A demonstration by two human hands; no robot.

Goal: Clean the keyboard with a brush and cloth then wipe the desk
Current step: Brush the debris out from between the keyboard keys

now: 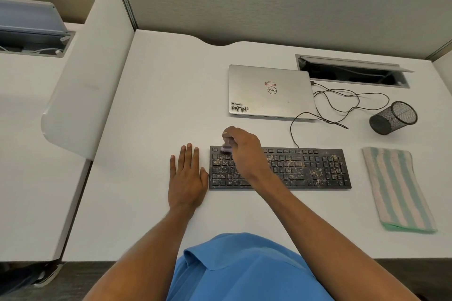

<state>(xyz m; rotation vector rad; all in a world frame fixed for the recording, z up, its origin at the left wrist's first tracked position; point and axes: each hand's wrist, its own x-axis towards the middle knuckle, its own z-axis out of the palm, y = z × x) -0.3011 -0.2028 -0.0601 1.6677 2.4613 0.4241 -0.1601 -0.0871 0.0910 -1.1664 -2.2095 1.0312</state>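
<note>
Gripping a small brush (pixel 226 147), blurred and pale purple, the right hand (pixel 241 148) closes its fingers around the handle and sets the bristles on the upper-left keys of the black keyboard (pixel 305 168). Crumbs speckle the keys below and to the right of that grip. Left of it, the left hand (pixel 187 178) lies flat and empty on the white desk (pixel 159 105), thumb touching the keyboard's edge. Beyond the grip sits a shut silver laptop (pixel 270 91). Far right, a striped cloth (pixel 397 188) lies flat, and a mesh cup (pixel 393 117) lies tipped over; nothing shows inside it.
</note>
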